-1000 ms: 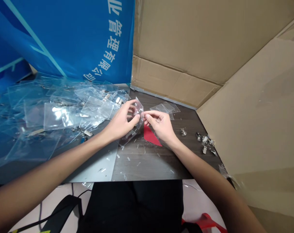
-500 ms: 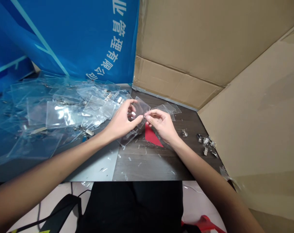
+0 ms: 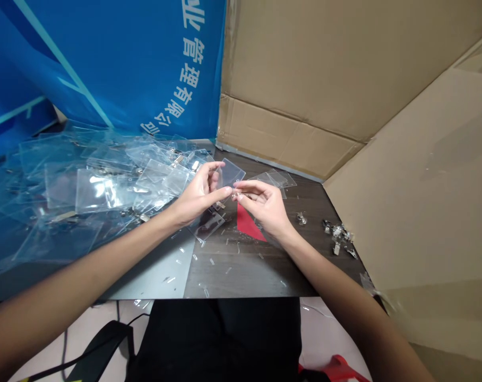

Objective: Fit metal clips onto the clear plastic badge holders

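My left hand [image 3: 199, 193] holds a clear plastic badge holder [image 3: 232, 172] upright between thumb and fingers. My right hand [image 3: 263, 204] pinches a small metal piece [image 3: 241, 196] close to that holder's lower edge; the fingers hide most of it. Beneath my left hand, another clear holder [image 3: 207, 225] lies flat on the dark wood-grain table [image 3: 241, 270]. A red triangular sheet [image 3: 249, 227] sits partly under my right hand. Several loose metal clips [image 3: 338, 236] lie to the right.
A large heap of clear holders [image 3: 105, 188] covers the table's left side on a blue printed banner [image 3: 105, 69]. A few holders [image 3: 275, 179] lie stacked behind my right hand. Cardboard walls [image 3: 292, 79] close the back and right. Small clear scraps [image 3: 225, 268] dot the table.
The clear holder has swung more upright and moved up out of my left fingers' grip area. My right hand has drawn slightly back from it, and the view has shifted slightly.
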The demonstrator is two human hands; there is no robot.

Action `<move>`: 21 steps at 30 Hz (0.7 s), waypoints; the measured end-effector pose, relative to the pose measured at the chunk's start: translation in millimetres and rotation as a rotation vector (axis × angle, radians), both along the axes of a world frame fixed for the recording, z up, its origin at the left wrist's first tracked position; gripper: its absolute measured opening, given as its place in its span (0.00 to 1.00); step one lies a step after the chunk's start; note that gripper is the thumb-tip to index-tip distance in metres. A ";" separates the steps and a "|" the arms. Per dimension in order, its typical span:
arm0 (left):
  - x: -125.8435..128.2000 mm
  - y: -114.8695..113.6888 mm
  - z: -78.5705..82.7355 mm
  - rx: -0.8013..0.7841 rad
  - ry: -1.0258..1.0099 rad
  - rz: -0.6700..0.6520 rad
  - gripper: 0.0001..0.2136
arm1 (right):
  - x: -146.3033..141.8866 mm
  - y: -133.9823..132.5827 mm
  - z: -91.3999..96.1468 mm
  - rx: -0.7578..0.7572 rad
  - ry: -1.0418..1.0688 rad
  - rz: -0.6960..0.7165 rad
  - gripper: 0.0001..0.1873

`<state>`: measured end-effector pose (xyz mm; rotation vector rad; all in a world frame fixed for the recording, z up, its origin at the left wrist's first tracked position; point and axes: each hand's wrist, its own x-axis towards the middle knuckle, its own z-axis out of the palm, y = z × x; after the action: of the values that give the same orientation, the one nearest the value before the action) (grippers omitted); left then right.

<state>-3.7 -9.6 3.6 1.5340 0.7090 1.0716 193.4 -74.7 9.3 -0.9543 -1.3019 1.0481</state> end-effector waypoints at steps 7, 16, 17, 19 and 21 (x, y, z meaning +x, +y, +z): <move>2.4 2.5 -0.4 0.091 0.036 0.085 0.39 | -1.9 -2.9 1.8 -0.014 0.001 -0.014 0.20; 4.5 4.8 -4.6 0.250 0.040 0.216 0.38 | -1.9 -2.6 -0.5 -0.022 0.022 -0.023 0.25; 4.3 4.7 -4.8 0.261 0.048 0.219 0.38 | -2.2 -2.7 -0.6 -0.019 0.017 -0.028 0.26; 3.9 4.2 -5.3 0.281 0.065 0.228 0.37 | -3.2 -3.0 -0.6 -0.005 -0.001 -0.042 0.26; 3.4 3.8 -5.9 0.310 0.089 0.265 0.37 | -4.3 -3.0 -0.6 0.005 -0.020 -0.061 0.25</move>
<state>-0.3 -5.8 -2.4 1.7950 0.8550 1.3675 189.2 -77.7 8.6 -0.9967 -1.2831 0.9903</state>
